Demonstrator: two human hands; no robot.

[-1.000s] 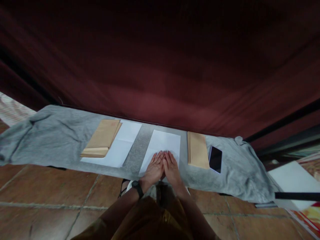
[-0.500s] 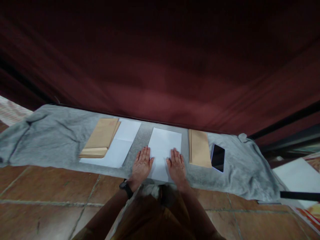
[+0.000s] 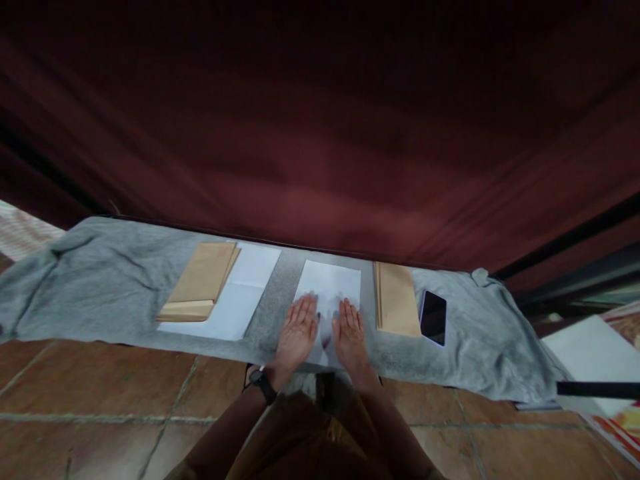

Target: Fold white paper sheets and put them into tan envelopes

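A white sheet of paper (image 3: 332, 279) lies on the grey cloth in front of me. Over its left side is my left hand (image 3: 299, 328), fingers stretched out and holding nothing. My right hand (image 3: 349, 332) is over the right side, also with extended fingers and nothing in it. Whether the palms press on the paper or hover just above it, I cannot tell. To the left, a stack of brown envelopes (image 3: 203, 273) partly covers more white paper (image 3: 245, 293) with a crease across it. More brown envelopes (image 3: 399, 300) lie to the right of my right hand.
A phone (image 3: 433, 317) with a dark screen rests beside the right-hand envelopes. Rumpled grey cloth (image 3: 115, 287) covers the long, narrow surface. Behind it rises a dark red fabric (image 3: 320, 167). Floor tiles (image 3: 125, 380) show in front, and a white board (image 3: 595, 353) is at far right.
My left hand has moved right, inward over the paper, closer to my right hand. The right hand has shifted only slightly. The papers, envelopes and phone keep their places on the cloth.
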